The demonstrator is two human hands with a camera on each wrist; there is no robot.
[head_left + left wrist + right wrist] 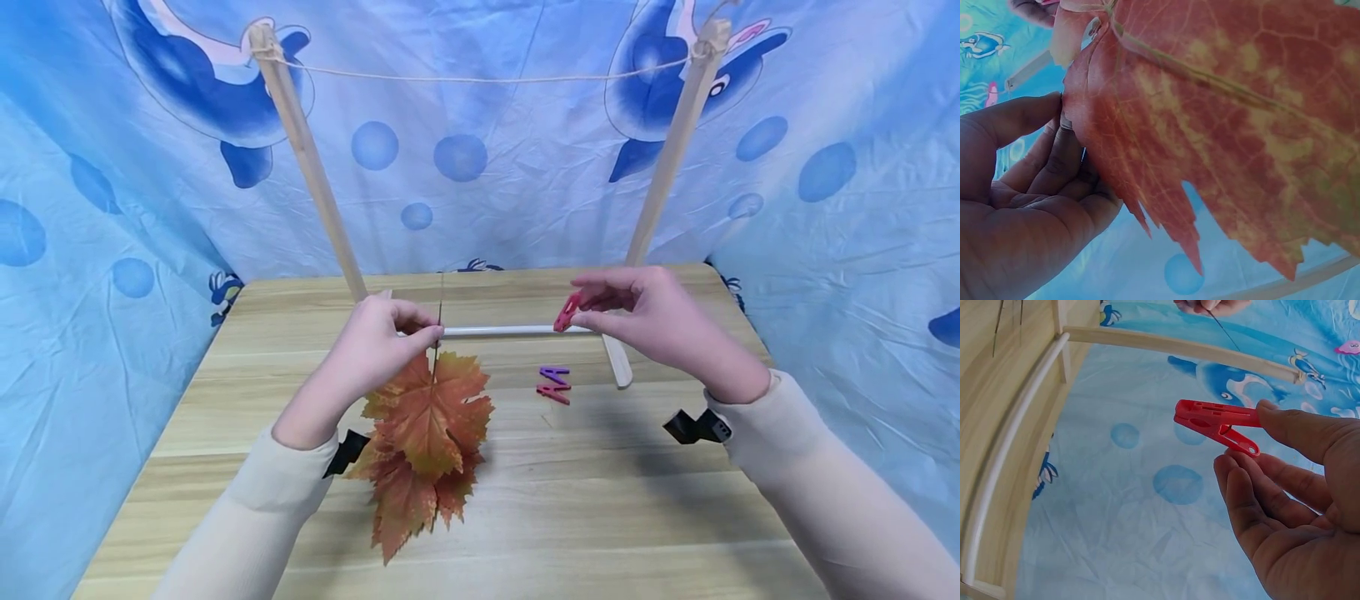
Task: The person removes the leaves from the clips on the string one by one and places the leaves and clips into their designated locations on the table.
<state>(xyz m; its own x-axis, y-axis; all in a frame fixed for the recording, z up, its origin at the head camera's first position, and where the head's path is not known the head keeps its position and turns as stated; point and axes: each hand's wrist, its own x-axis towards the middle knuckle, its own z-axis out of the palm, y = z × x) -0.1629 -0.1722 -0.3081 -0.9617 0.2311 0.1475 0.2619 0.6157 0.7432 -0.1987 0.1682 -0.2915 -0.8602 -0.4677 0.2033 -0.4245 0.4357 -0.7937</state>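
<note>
My left hand (375,340) pinches the thin dark stem (439,321) of an orange-red artificial maple leaf (431,412), which hangs below the fingers. A second similar leaf (405,496) shows beneath it; whether it is held too I cannot tell. In the left wrist view the leaf (1210,119) fills much of the picture beside the fingers. My right hand (637,312) holds a red clothespin (1216,422) between thumb and fingertips, its nose pointing away from the palm. On the table a purple clothespin (554,375) and another red clothespin (553,392) lie close together.
A wooden frame stands at the back, with a left post (311,167), a right post (678,142) and a string (480,80) tied between their tops. A white bar (502,331) joins them low down. Blue patterned cloth surrounds the wooden table (600,517).
</note>
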